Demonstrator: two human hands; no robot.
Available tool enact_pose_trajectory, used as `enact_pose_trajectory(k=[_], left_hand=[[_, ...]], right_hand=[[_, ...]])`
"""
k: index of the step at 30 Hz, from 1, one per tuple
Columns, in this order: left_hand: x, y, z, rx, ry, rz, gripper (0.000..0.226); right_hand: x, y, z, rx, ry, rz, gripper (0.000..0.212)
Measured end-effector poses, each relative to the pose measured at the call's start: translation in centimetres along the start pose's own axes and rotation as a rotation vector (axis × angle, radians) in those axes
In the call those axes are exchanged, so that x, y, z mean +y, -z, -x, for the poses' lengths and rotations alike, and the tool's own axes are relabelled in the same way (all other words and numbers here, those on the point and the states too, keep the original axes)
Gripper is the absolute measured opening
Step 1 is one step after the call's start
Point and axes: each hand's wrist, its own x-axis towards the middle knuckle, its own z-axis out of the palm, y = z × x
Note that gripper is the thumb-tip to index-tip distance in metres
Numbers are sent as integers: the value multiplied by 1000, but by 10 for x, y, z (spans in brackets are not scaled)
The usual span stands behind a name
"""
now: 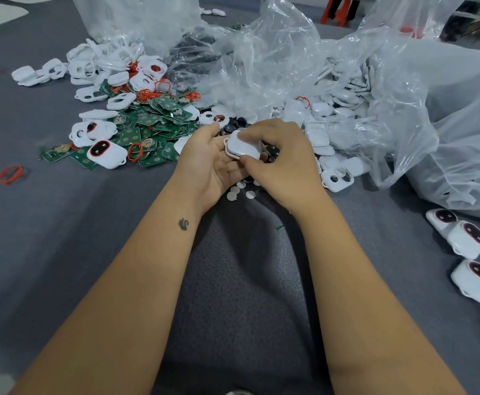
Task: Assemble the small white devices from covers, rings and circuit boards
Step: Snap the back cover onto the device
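A small white device (243, 146) sits between both hands above the grey cloth, its smooth white back facing up. My left hand (207, 163) cradles it from below with the fingers curled round its left edge. My right hand (281, 161) pinches it from the right, thumb on its near edge and fingers over its top. A heap of green circuit boards (150, 124) lies to the left, mixed with red rings (135, 151) and white covers (90, 68). One closed white device (107, 153) rests at the heap's front.
Crumpled clear plastic bags (332, 67) with more white covers spread across the back and right. Several finished devices (466, 240) lie at the right edge. A loose red ring (10, 174) lies at the left. Small round discs (238, 192) sit under my hands.
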Motion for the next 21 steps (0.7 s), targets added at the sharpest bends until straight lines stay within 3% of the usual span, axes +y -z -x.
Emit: enact_pose_trajectory(k=[4,9,14,21], left_hand=[[-1,0,-1,15,-5,-12,49],[-3,0,0,46,-85,-104,26],[-6,1,1,41,-150,-167,29],[-8,-3,2,39,-174,-100,30]], right_hand=[[1,-1,1,-1,1,-2,34],[3,-2,1,-22,-10,13,33],[2,-2,-1,-34,2,-13,33],[-4,-4,2,33,-198,-356,20]])
